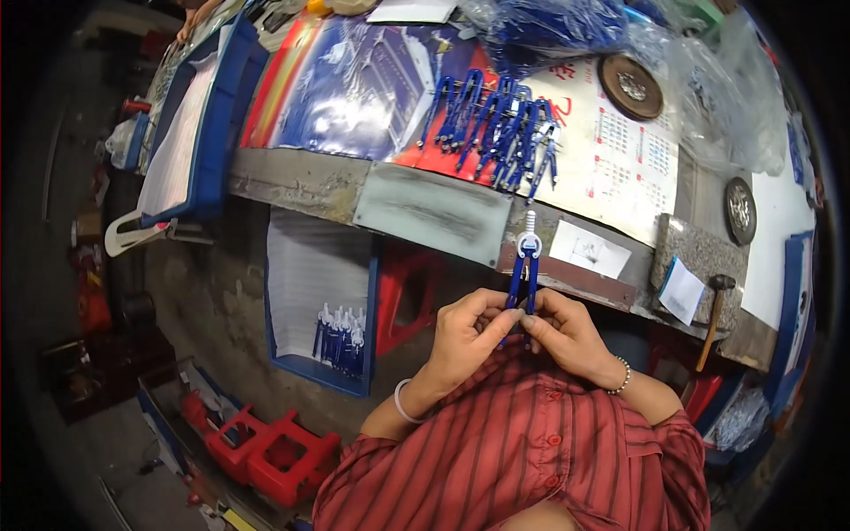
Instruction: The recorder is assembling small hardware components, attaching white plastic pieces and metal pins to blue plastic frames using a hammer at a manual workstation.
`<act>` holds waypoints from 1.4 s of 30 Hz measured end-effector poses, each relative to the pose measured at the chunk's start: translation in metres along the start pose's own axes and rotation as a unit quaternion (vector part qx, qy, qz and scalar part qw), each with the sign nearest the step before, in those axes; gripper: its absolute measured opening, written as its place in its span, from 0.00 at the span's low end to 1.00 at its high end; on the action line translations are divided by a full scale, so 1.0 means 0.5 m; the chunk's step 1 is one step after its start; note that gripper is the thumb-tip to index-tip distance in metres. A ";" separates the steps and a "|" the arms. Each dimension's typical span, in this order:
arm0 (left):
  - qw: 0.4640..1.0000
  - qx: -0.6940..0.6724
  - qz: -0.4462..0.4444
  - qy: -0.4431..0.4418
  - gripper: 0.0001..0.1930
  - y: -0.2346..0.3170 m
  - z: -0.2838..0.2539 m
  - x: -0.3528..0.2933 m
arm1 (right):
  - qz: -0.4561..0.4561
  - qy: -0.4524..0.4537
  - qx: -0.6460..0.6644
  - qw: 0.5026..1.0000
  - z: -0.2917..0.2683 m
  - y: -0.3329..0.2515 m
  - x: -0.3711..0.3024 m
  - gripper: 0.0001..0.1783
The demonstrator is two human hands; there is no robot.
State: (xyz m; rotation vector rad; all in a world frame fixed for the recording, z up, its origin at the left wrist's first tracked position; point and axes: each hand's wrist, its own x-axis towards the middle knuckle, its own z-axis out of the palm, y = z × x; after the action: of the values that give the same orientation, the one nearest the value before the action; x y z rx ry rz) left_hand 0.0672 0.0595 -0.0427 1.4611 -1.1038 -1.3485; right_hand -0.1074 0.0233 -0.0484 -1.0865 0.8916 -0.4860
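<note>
Two-handed hold on one blue, white-headed compass [529, 245], just right of the frame's centre.
Grasped low on its legs by left grip [472, 329] and right grip [571, 332], head toward the top; blue pieces [506, 119] heaped on the counter [301, 181] at upper centre, similar compasses [341, 338] in a blue tray [319, 379] left of centre.

With my left hand [469, 332] and right hand [574, 334], I pinch a white-topped blue compass [529, 250] by its legs before the workbench [305, 183]. More blue compasses [508, 146] lie piled there.
</note>
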 end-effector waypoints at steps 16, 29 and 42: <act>0.938 0.303 0.099 0.135 0.10 -0.047 -0.152 -0.107 | -0.068 -0.198 -0.177 0.962 0.129 0.011 0.076 0.11; 0.746 0.598 -0.063 0.285 0.07 -0.318 -0.565 -0.278 | -0.016 -0.245 -0.212 0.946 0.120 0.042 0.055 0.11; 0.765 0.584 -0.176 0.208 0.08 -0.403 -0.604 -0.239 | 0.005 -0.223 -0.139 0.965 0.100 0.073 0.041 0.10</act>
State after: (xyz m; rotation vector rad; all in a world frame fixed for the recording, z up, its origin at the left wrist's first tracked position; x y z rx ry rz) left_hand 0.3767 0.2317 -0.1859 2.8065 -1.4694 -0.3411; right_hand -0.0574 0.0509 -0.0801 -1.3794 0.5738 -0.0947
